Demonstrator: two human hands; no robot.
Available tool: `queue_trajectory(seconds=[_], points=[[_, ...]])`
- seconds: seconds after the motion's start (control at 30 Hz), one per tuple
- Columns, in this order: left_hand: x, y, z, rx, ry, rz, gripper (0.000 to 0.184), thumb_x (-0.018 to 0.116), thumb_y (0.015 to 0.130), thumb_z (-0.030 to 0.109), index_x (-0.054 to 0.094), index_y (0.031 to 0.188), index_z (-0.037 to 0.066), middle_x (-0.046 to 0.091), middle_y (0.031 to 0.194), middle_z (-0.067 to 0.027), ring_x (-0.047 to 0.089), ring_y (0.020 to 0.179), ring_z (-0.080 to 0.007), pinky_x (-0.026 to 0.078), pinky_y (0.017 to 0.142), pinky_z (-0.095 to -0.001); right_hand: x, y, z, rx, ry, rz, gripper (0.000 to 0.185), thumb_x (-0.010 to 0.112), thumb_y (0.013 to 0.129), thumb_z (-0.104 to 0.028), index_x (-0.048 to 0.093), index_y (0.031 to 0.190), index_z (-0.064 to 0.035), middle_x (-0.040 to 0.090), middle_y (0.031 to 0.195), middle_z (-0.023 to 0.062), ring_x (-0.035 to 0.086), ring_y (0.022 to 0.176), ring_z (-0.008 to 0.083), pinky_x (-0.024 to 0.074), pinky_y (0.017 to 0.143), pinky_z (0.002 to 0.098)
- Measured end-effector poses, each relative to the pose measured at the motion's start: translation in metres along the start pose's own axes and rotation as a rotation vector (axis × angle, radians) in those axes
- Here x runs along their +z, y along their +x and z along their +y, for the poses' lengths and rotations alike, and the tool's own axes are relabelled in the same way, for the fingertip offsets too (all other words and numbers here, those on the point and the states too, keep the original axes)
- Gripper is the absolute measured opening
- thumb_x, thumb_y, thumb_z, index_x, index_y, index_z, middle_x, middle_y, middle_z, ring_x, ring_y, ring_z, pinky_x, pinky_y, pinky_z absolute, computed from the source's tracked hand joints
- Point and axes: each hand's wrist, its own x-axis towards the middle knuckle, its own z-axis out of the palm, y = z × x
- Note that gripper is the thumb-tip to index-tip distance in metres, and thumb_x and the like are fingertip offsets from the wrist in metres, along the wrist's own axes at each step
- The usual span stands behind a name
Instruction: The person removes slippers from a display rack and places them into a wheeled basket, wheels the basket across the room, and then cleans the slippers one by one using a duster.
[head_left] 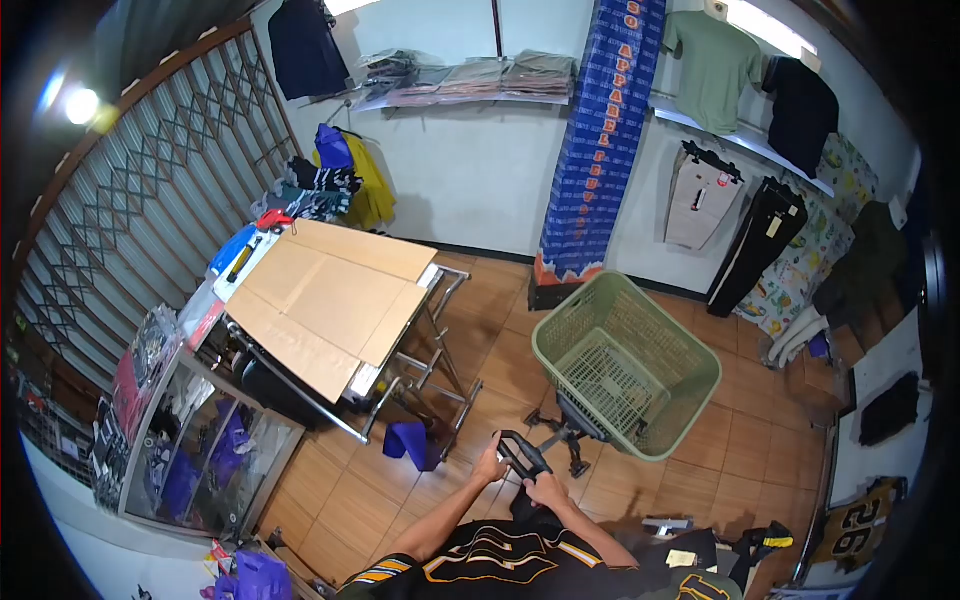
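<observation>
My left hand (490,463) is closed around the left side of a black loop-shaped handle (521,447) in front of my body. On the loop's lower right side, my right hand (546,490) grips it too. What the handle belongs to is partly hidden by my hands and shirt. Just beyond it stands a black star-shaped wheeled base (566,440), like that of an office chair. A large green plastic basket (684,420) rests above this base, tilted in view, with nothing seen inside.
Left of me, a metal-framed table (345,428) carries flat cardboard (350,300). A glass display case (190,450) is at the lower left. Clothes hang along the walls, and a blue banner (597,150) stands behind the basket. Tiled floor (340,490) shows between them.
</observation>
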Motion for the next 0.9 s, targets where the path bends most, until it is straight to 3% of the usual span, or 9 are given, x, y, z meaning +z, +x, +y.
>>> queue_trajectory(seconds=[0.1, 0.23, 0.3, 0.47, 0.63, 0.67, 0.7, 0.8, 0.9], points=[[-0.007, 0.034, 0.011, 0.068, 0.016, 0.038, 0.086, 0.074, 0.078, 0.023, 0.026, 0.149, 0.014, 0.061, 0.117, -0.0235, 0.064, 0.099, -0.0371, 0.048, 0.091, -0.0428, -0.019, 0.03, 0.001, -0.016, 0.02, 0.009, 0.045, 0.057, 0.088, -0.045, 0.071, 0.074, -0.0046, 0.066, 0.057, 0.0054, 0.066, 0.055, 0.0206, 0.0521, 0.061, 0.0351], [-0.029, 0.067, 0.058, -0.044, 0.09, -0.033, 0.086, 0.074, 0.077, 0.02, 0.027, 0.149, 0.016, 0.065, 0.113, -0.021, 0.065, 0.1, -0.0338, 0.048, 0.09, -0.0428, -0.058, 0.062, -0.003, -0.008, -0.066, -0.078, 0.055, 0.058, 0.082, -0.057, 0.07, 0.064, -0.0072, 0.066, 0.059, 0.0061, 0.068, 0.063, 0.0239, 0.0515, 0.07, 0.039], [-0.03, 0.091, 0.068, -0.031, 0.082, -0.089, 0.088, 0.073, 0.077, 0.024, 0.024, 0.149, 0.017, 0.06, 0.121, -0.0229, 0.056, 0.114, -0.0407, 0.046, 0.096, -0.0464, -0.075, 0.075, -0.005, -0.002, -0.029, -0.117, 0.055, 0.058, 0.085, -0.055, 0.068, 0.062, -0.0052, 0.065, 0.056, 0.0064, 0.065, 0.054, 0.0205, 0.051, 0.062, 0.0357], [-0.019, 0.14, 0.108, -0.037, 0.086, -0.058, 0.08, 0.073, 0.075, 0.02, 0.036, 0.145, 0.017, 0.062, 0.118, -0.0222, 0.058, 0.11, -0.0398, 0.047, 0.093, -0.0464, -0.09, 0.121, 0.013, -0.053, -0.081, 0.014, 0.059, 0.055, 0.085, -0.057, 0.07, 0.07, -0.0029, 0.065, 0.059, 0.0094, 0.068, 0.065, 0.0269, 0.0513, 0.07, 0.0411], [-0.004, 0.189, 0.152, 0.009, 0.125, -0.131, 0.079, 0.073, 0.074, 0.018, 0.038, 0.145, 0.017, 0.063, 0.117, -0.0214, 0.058, 0.111, -0.0391, 0.047, 0.094, -0.0464, -0.144, 0.129, 0.015, 0.033, 0.082, 0.018, 0.059, 0.052, 0.085, -0.06, 0.072, 0.079, -0.0046, 0.067, 0.065, 0.0117, 0.069, 0.077, 0.0315, 0.051, 0.076, 0.0433], [0.001, 0.201, 0.159, 0.031, 0.147, -0.143, 0.08, 0.073, 0.074, 0.018, 0.037, 0.145, 0.017, 0.062, 0.118, -0.0213, 0.058, 0.111, -0.0393, 0.047, 0.093, -0.0465, -0.154, 0.131, 0.019, 0.026, 0.092, 0.008, 0.055, 0.053, 0.087, -0.056, 0.071, 0.089, -0.0047, 0.069, 0.075, 0.0163, 0.068, 0.085, 0.0345, 0.051, 0.079, 0.0464], [0.007, 0.212, 0.167, 0.056, 0.17, -0.158, 0.081, 0.073, 0.074, 0.019, 0.036, 0.146, 0.017, 0.062, 0.119, -0.0213, 0.058, 0.111, -0.0396, 0.047, 0.093, -0.0466, -0.16, 0.136, 0.025, 0.048, 0.111, 0.021, 0.055, 0.053, 0.087, -0.056, 0.071, 0.089, -0.0047, 0.069, 0.075, 0.0163, 0.068, 0.085, 0.0345, 0.051, 0.079, 0.0464], [0.024, 0.244, 0.195, 0.13, 0.267, -0.219, 0.083, 0.073, 0.076, 0.02, 0.032, 0.147, 0.018, 0.062, 0.118, -0.0208, 0.059, 0.11, -0.0398, 0.048, 0.092, -0.0467, -0.183, 0.146, 0.032, 0.098, 0.12, 0.132, 0.052, 0.052, 0.088, -0.054, 0.07, 0.1, -0.0064, 0.068, 0.099, 0.0227, 0.064, 0.096, 0.0411, 0.0498, 0.084, 0.0493], [0.045, 0.276, 0.223, 0.174, 0.359, -0.263, 0.084, 0.073, 0.077, 0.021, 0.029, 0.148, 0.018, 0.063, 0.115, -0.0202, 0.06, 0.108, -0.0385, 0.049, 0.091, -0.0459, -0.199, 0.165, 0.052, 0.084, 0.147, 0.283, 0.059, 0.05, 0.087, -0.058, 0.07, 0.093, -0.0035, 0.069, 0.088, 0.0193, 0.065, 0.089, 0.0407, 0.05, 0.081, 0.0479]])
